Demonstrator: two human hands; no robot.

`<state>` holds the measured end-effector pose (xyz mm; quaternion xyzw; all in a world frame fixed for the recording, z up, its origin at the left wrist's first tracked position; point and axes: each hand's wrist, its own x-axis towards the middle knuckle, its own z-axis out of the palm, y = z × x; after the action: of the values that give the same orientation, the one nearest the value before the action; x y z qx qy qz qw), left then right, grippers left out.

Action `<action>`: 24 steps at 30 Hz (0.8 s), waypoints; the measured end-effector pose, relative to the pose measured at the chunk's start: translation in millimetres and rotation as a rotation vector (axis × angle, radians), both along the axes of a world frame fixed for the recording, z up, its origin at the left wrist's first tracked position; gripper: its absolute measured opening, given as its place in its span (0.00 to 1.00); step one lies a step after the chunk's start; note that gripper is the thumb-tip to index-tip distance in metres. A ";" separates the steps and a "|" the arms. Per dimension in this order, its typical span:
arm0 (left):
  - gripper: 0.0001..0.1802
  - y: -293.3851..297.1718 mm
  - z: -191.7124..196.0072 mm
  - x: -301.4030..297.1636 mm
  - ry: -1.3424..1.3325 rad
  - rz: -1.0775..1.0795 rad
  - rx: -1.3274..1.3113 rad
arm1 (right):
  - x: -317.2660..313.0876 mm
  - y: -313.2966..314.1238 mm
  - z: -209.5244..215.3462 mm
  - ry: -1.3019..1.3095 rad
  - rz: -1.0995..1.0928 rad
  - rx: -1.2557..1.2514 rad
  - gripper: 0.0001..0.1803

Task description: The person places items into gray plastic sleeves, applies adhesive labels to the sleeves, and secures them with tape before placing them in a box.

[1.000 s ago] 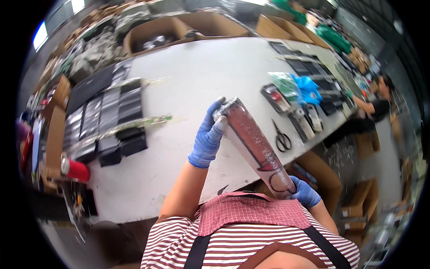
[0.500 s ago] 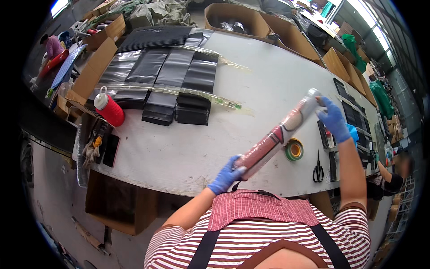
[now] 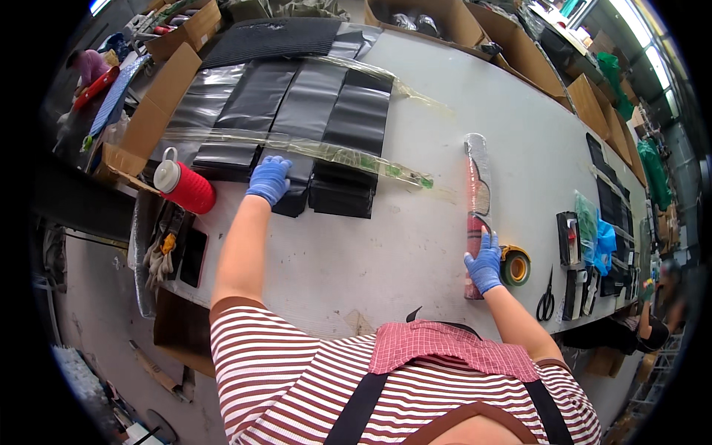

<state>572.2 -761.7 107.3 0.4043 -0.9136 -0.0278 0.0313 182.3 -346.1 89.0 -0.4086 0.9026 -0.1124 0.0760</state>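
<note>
A red-and-clear wrapped roll (image 3: 478, 193) lies on the table, its long side pointing away from me. My right hand (image 3: 484, 265), in a blue glove, is wrapped over its near half. At the left, my blue-gloved left hand (image 3: 269, 180) has its fingers bent together on the near end of the black plastic bags (image 3: 304, 111). The fingertips are partly lost against the dark film. Clear tape strips (image 3: 334, 154) run across these flat stacks. Beside my right hand stands a roll of tape (image 3: 515, 265); black scissors (image 3: 546, 298) lie further right.
The white table (image 3: 423, 252) carries a red bottle (image 3: 189, 189) and a phone (image 3: 194, 257) at the left. Work gloves (image 3: 160, 261) hang at its left edge. Cardboard boxes (image 3: 530, 63) line the far side. A co-worker (image 3: 653, 326) is at the right.
The wrapped roll, earlier held tilted in both hands, now lies on the table. My left hand has let go of it and moved left to the black bags; my right hand has moved down along the roll.
</note>
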 end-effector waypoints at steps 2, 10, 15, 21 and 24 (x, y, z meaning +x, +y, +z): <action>0.17 -15.6 -5.9 -4.9 -0.066 -0.037 0.019 | -1.8 -3.2 -4.6 0.120 -0.031 0.043 0.56; 0.05 -35.5 -35.1 12.9 -0.042 -0.218 -0.159 | 24.1 -21.9 -8.5 -0.183 -0.184 0.003 0.62; 0.07 -37.4 -24.1 -2.7 -0.196 -0.099 -0.177 | -80.0 -7.2 -9.9 -0.086 -0.192 -0.053 0.54; 0.09 -42.0 -24.5 -14.1 0.038 0.174 -0.015 | -47.2 0.8 -2.6 -0.198 -0.181 0.057 0.56; 0.13 -41.7 -26.9 1.7 0.100 0.007 -0.171 | -7.0 -1.9 -10.1 -0.196 -0.182 0.062 0.62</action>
<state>573.9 -803.4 80.3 0.4014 -0.9086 0.0302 0.1113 175.2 -347.9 78.9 -0.3096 0.9272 -0.1302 0.1658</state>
